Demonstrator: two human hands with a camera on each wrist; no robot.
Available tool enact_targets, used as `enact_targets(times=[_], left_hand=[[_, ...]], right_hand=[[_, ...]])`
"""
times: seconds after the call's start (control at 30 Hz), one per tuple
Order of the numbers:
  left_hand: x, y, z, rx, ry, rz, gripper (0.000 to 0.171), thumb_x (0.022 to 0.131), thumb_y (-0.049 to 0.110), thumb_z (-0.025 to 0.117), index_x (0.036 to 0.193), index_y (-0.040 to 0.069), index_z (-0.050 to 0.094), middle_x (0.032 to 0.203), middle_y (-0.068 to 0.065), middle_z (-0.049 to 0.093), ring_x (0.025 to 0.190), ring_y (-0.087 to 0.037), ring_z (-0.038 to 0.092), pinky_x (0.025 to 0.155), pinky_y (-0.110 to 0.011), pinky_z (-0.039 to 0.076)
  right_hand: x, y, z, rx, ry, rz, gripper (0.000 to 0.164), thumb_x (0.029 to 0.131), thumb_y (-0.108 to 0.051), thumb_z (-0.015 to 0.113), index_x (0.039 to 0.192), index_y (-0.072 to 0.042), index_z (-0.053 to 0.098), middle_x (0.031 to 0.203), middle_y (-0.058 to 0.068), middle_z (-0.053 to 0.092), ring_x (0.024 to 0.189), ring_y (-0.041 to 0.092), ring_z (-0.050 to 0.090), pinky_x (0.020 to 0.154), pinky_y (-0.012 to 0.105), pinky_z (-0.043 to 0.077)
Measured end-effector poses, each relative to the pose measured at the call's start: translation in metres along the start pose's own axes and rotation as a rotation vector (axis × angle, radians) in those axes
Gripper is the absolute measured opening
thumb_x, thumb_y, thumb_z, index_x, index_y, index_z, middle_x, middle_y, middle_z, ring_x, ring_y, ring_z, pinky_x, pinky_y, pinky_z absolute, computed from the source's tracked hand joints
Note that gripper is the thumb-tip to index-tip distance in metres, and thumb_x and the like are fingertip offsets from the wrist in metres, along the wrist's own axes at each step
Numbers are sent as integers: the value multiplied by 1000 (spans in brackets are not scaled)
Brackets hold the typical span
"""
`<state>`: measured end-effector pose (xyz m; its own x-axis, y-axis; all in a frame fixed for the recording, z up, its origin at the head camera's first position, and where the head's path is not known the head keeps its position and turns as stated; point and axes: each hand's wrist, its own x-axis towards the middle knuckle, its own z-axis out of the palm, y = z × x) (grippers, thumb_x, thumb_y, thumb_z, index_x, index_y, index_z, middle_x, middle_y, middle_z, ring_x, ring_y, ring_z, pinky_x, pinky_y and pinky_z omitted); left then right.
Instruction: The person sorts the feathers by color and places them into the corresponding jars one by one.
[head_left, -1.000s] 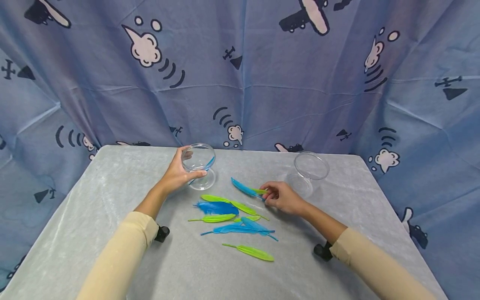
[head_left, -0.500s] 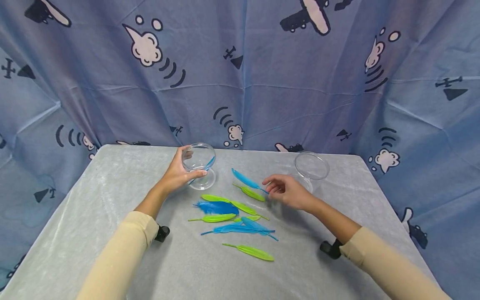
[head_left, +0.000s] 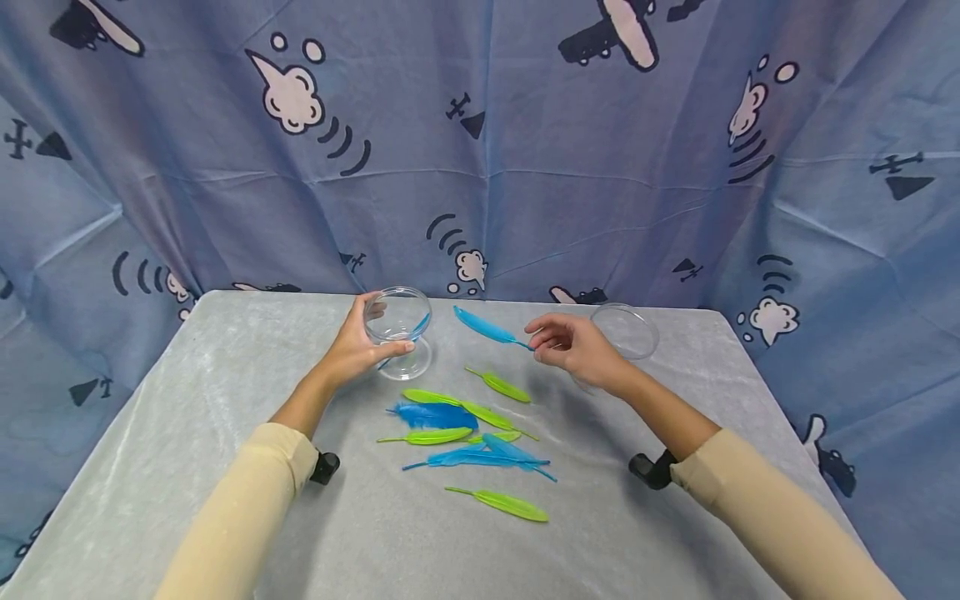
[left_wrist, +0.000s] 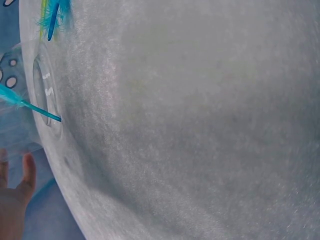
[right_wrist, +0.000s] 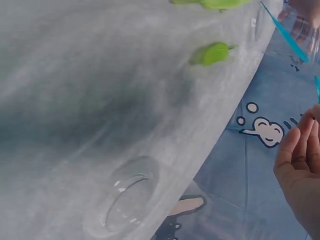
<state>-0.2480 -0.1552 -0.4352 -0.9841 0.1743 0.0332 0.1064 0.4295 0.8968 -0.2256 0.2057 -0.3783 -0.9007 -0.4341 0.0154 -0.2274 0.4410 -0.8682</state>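
In the head view my left hand [head_left: 354, 348] grips a clear footed cup [head_left: 392, 319] at the back left of the table, thumb in front and fingers behind. A blue feather [head_left: 422, 324] leans inside this cup; its quill also shows in the left wrist view. My right hand [head_left: 579, 352] pinches another blue feather [head_left: 483, 325] by its quill, raised above the table, with the vane pointing left toward the cup. Beneath it lies a small green feather [head_left: 504, 386]. Part of the right hand [right_wrist: 305, 175] shows in the right wrist view.
A second clear cup [head_left: 633, 335] stands behind my right hand, partly hidden. Mid-table lie a fluffy dark-blue feather [head_left: 435, 415], several green feathers and crossed light-blue feathers [head_left: 457, 457]. One green feather [head_left: 513, 505] lies nearer. A blue patterned curtain [head_left: 525, 208] hangs behind the table.
My right hand let the green feather drop to the table and kept the blue one. It then raised the blue feather and moved it toward the back. The left hand and cup stayed still.
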Motion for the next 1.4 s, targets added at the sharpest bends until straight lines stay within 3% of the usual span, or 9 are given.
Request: enact_targets(times=[0.27, 0.63, 0.83, 1.1, 1.13, 1.4], left_hand=[[-1, -2, -1, -5, 0, 3, 103, 82, 35, 83, 157, 14, 15, 155, -16, 32, 144, -32, 29, 111, -57, 33], [-2, -2, -1, -6, 0, -4, 104, 81, 37, 83, 157, 15, 15, 156, -15, 31, 145, -31, 29, 112, -56, 32], [-3, -3, -2, -9, -2, -2, 104, 81, 37, 83, 157, 14, 15, 156, -16, 31, 145, -32, 29, 111, -57, 32], [-2, -2, -1, -7, -2, 1, 104, 82, 37, 82, 157, 14, 15, 156, -15, 32, 144, -32, 29, 112, -57, 32], [-5, 4, -2, -14, -6, -2, 103, 82, 35, 82, 157, 13, 15, 156, -16, 31, 145, -32, 29, 112, -57, 31], [-2, 1, -2, -9, 0, 6, 103, 82, 36, 83, 157, 15, 15, 156, -15, 31, 145, -31, 28, 112, -57, 31]], right_hand=[[16, -12, 0, 13, 15, 23, 32, 92, 5, 66, 123, 2, 62, 106, 18, 67, 94, 28, 64, 78, 25, 55], [36, -38, 6, -30, 4, -24, 30, 90, 5, 67, 120, 3, 64, 102, 16, 68, 91, 27, 65, 75, 24, 54], [47, -47, 16, -57, -7, -16, 29, 90, 4, 67, 118, 2, 65, 99, 14, 69, 88, 26, 65, 74, 26, 54], [56, -51, 33, 5, -43, 48, 30, 91, 5, 67, 121, 3, 64, 102, 17, 68, 90, 24, 65, 79, 33, 55], [57, -51, 35, 7, -48, 51, 30, 91, 4, 66, 121, 2, 64, 104, 19, 67, 90, 24, 65, 80, 33, 54], [66, -57, 47, 3, -61, 18, 28, 91, 4, 67, 118, 2, 65, 98, 13, 67, 87, 24, 64, 79, 34, 55]])
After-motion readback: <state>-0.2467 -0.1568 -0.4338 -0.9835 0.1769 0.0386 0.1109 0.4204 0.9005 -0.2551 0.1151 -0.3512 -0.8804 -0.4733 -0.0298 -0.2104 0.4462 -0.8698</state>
